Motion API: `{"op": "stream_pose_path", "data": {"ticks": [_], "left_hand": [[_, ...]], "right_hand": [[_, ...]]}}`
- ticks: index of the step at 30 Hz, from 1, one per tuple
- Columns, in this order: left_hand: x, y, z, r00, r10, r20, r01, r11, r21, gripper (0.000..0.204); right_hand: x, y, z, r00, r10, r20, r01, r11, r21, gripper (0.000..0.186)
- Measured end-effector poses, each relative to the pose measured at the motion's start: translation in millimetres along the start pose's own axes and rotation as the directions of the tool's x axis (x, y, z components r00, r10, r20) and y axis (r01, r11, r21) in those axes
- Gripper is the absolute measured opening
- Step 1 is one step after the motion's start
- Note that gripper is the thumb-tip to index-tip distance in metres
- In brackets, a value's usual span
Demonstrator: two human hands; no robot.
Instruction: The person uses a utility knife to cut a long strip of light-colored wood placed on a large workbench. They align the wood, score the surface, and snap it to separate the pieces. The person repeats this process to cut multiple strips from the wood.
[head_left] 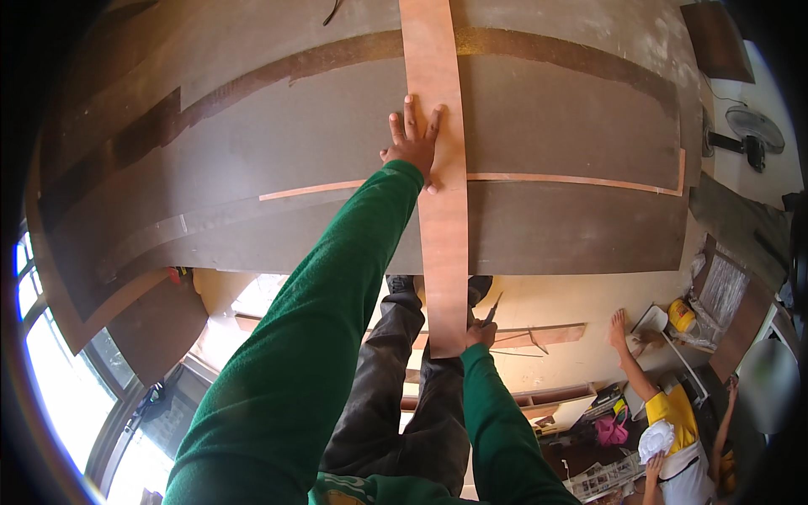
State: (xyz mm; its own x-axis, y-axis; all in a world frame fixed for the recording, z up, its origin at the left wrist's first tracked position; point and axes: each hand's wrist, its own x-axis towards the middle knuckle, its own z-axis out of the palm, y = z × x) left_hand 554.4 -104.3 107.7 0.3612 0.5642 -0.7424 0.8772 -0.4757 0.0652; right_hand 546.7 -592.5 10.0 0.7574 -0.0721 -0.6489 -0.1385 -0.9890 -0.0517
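A long, narrow strip of reddish-brown wood veneer [442,244] lies across a wide brown tabletop [572,126]. Its near end sticks out past the table's front edge, over my legs. My left hand [412,151] rests flat on the strip's left part, fingers spread, with the green-sleeved arm stretched forward. Beside the strip's near end, my right hand [480,333] is closed around a slim, dark, pointed tool [492,312], its tip upward. The tool looks like a cutter knife, but its exact kind is too small to make out.
A thin light strip [581,178] runs along the tabletop, and a darker band crosses behind it. On the floor lies a wooden board [539,336]. At the lower right sits another person in a yellow top [673,412]. A fan [753,135] stands far right; windows [59,370] are at left.
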Motion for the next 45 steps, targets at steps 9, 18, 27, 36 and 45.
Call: {"op": "stream_pose_path", "data": {"ticks": [9, 18, 27, 36, 45], "left_hand": [[2, -5, 5, 0.999, -0.032, 0.02, 0.032, 0.999, -0.013, 0.157], [-1, -1, -4, 0.998, -0.029, 0.053, 0.031, 0.998, -0.046, 0.158], [8, -9, 13, 0.999, -0.016, -0.033, 0.014, 0.999, -0.041, 0.157], [6, -5, 7, 1.0, -0.027, 0.015, 0.027, 0.999, -0.04, 0.157], [4, -2, 1, 0.998, -0.051, 0.046, 0.053, 0.998, -0.038, 0.155]], "right_hand": [[-22, -147, -100, 0.98, 0.018, 0.197, -0.122, 0.837, 0.533, 0.05], [-79, -196, -156, 0.955, -0.19, 0.226, -0.02, 0.723, 0.691, 0.031], [-18, -358, -102, 0.544, -0.828, 0.135, 0.831, 0.554, 0.052, 0.03], [-2, -378, -69, 0.627, -0.766, 0.14, 0.776, 0.63, -0.025, 0.024], [0, -389, -71, 0.624, -0.759, 0.187, 0.776, 0.63, -0.031, 0.024]]}}
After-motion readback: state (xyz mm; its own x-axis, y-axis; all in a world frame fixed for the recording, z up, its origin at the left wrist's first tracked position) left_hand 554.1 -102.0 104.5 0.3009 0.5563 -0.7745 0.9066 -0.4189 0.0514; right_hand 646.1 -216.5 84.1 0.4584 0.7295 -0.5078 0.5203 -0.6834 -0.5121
